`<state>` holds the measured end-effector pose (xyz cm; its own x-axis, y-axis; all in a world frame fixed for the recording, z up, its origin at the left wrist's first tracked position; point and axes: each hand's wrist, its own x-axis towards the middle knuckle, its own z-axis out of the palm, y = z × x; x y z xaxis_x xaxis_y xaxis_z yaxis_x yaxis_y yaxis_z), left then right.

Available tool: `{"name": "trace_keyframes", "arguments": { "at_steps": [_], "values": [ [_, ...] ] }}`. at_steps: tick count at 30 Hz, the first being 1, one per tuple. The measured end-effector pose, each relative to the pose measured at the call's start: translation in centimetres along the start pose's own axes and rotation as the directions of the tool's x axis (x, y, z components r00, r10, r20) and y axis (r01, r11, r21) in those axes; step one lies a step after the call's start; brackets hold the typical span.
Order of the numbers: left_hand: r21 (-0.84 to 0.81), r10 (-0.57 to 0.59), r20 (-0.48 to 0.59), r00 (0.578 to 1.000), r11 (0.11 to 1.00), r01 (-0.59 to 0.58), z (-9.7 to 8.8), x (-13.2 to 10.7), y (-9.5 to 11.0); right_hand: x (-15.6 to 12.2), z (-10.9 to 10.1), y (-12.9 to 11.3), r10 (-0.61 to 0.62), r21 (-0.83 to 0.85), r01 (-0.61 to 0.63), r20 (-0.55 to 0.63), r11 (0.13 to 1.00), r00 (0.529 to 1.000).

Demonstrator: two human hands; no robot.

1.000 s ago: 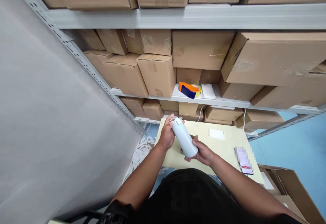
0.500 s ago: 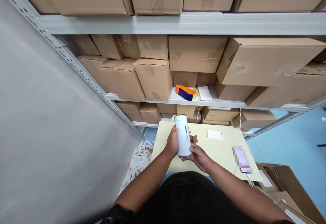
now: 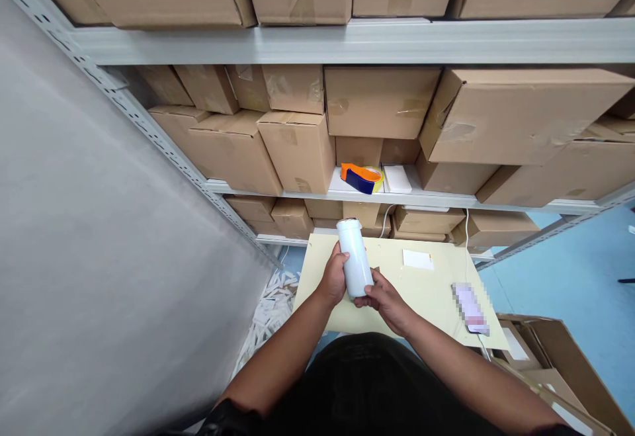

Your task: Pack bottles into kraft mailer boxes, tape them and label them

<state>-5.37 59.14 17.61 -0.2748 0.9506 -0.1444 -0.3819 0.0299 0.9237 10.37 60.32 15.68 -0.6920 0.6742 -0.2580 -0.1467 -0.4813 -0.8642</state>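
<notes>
A pale blue-white tumbler (image 3: 356, 261) is held above the cream table (image 3: 307, 290), its top leaning a little to the left. My left hand (image 3: 333, 276) wraps around its left side. At its lower right end, my right hand (image 3: 384, 296) grips the base with the thumb in front. The side facing me is plain, with no lettering showing. Behind my right hand, a small brown cardboard piece (image 3: 377, 269) is mostly hidden.
On the table lie a white card (image 3: 417, 259) and a phone (image 3: 470, 309) with a cable. A tape dispenser (image 3: 361, 178) sits on the shelf among cardboard boxes (image 3: 381, 105). Paper strips (image 3: 268, 317) cover the floor at left; an open carton (image 3: 570, 363) stands at lower right.
The tumbler has been turned in my hands: its dark lettering and the strap loop at the top no longer show. It leans slightly more to the left.
</notes>
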Motion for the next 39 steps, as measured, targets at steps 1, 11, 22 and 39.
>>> {"name": "trace_keyframes", "arguments": {
  "at_steps": [1,11,22,39],
  "values": [
    [0.029,0.006,0.001,1.0,1.0,-0.006,0.1,-0.2,0.0,0.1,-0.1,0.2,-0.049,-0.049,0.047,-0.041,0.998,0.998],
    [0.074,0.025,-0.093,0.995,0.997,-0.018,0.8,-1.2,-0.9,-0.3,-0.8,0.5,0.073,0.029,-0.074,0.028,0.997,0.997],
    [0.176,0.081,-0.115,0.99,0.983,-0.06,0.5,-1.8,-0.6,0.2,-0.9,1.1,-0.114,-0.186,0.101,-0.06,0.977,0.992],
    [0.537,0.168,-0.007,0.986,0.832,-0.138,-1.0,-2.1,-3.6,2.6,-4.2,-4.6,-0.341,-0.669,0.109,-0.226,0.735,0.913]
  ]
}}
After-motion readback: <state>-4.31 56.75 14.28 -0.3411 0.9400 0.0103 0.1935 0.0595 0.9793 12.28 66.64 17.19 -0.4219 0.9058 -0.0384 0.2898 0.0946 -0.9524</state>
